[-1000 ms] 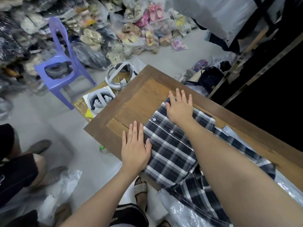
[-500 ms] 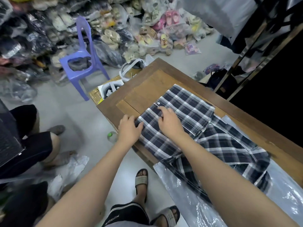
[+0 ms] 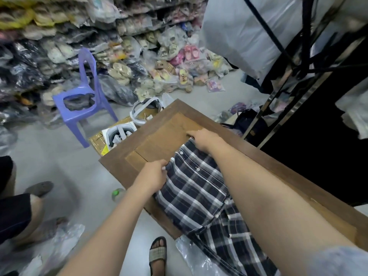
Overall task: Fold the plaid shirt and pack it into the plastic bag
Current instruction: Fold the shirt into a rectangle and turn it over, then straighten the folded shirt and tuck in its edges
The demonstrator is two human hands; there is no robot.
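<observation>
Since half a second ago the right hand [image 3: 205,139] has slid away from the left one, out to the far corner of the navy-and-white plaid button shirt [image 3: 195,190], so the hands are now spread apart along its left edge instead of side by side.

The left hand [image 3: 154,175] has its fingers curled round the near-left edge of the fabric, pinching it. The right hand's fingers are curled over the far corner, at roughly 1 o'clock from the left hand, gripping it too.

The shirt lies partly folded on the brown wooden table [image 3: 159,132]. Its folded top is flat on the wood, and the rest trails toward 5 o'clock over the clear crinkly plastic bag [image 3: 191,255], which hangs off the table's near edge.

Other stuff: a purple plastic chair [image 3: 83,104] on the floor at 10 o'clock from the table, and a white headset [image 3: 145,110] on cardboard boxes just beside the table's far-left corner. There's a green-capped clear bottle [image 3: 117,193] on the floor at 9 o'clock from the left wrist, and a sandalled foot [image 3: 158,253] at 6 o'clock. Heaps of bagged shoes [image 3: 163,62] fill the back at 12 o'clock.
</observation>
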